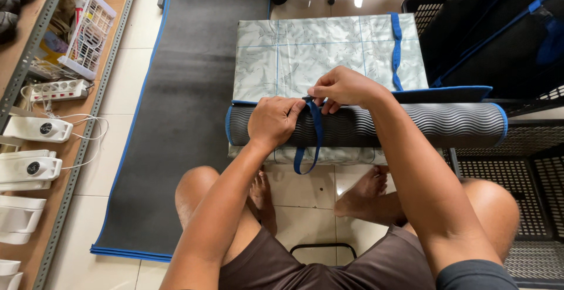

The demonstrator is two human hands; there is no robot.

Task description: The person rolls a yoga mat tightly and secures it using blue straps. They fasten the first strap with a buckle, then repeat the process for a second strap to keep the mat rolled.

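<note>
Single head-worn view, looking steeply down, close over lap, hands and floor

Fingertips of both hands tuck out of sight behind the blue strap (316, 127); the black crate (531, 172) runs off the frame's right edge, shelf (35, 49) clipped left

Tight on the right, roomy on the left

Black perforated plastic crates (531, 172) crowd the right end of the rolled grey ribbed mat (411, 124), and a grey metal shelf rack (70, 167) walls the far left; between them the flat dark grey floor mat (182, 90) lies open.
</note>
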